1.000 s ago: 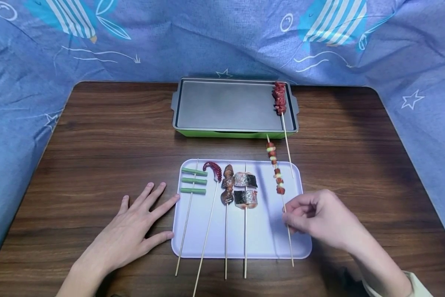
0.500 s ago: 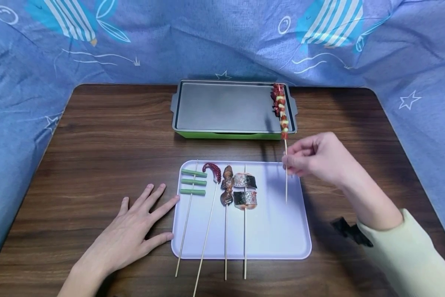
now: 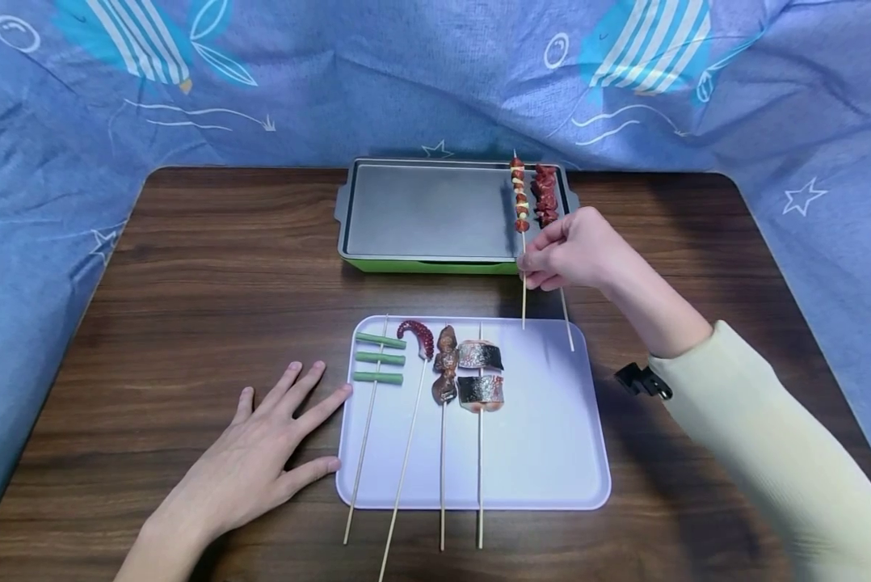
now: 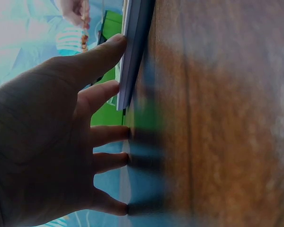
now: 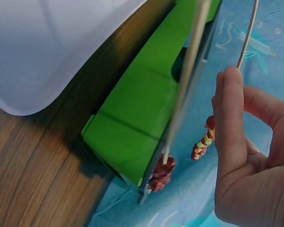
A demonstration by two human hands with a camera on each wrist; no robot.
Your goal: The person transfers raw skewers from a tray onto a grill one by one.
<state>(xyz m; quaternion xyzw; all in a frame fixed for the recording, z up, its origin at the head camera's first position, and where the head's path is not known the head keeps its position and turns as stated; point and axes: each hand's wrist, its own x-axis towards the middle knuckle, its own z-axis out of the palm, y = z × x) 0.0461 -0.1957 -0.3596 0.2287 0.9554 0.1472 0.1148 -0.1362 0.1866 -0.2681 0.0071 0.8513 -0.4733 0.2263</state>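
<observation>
My right hand [image 3: 570, 250] pinches the stick of a skewer [image 3: 519, 198] threaded with red and pale yellow pieces. Its food end is over the right part of the dark grill plate [image 3: 428, 210]; whether it touches the plate I cannot tell. Just right of it, a red meat skewer [image 3: 545, 194] lies on the plate, its stick partly behind my right hand. My left hand [image 3: 250, 453] rests spread on the table, thumb and index fingertips touching the left edge of the pale lilac tray [image 3: 544, 453]. The left wrist view shows those fingers [image 4: 100, 94] at the tray's side.
On the tray lie a green-stick skewer [image 3: 379, 357], a dark red tentacle skewer [image 3: 417, 333], a brown meat skewer [image 3: 446, 364] and a fish-piece skewer [image 3: 481, 388], sticks jutting over the front edge. The grill has a green base [image 5: 128, 104]. A blue curtain [image 3: 297, 81] hangs behind the table.
My right hand has carried the red and yellow skewer from the tray's right side up over the grill, then leftward, beside the red meat skewer. My left hand has stayed still.
</observation>
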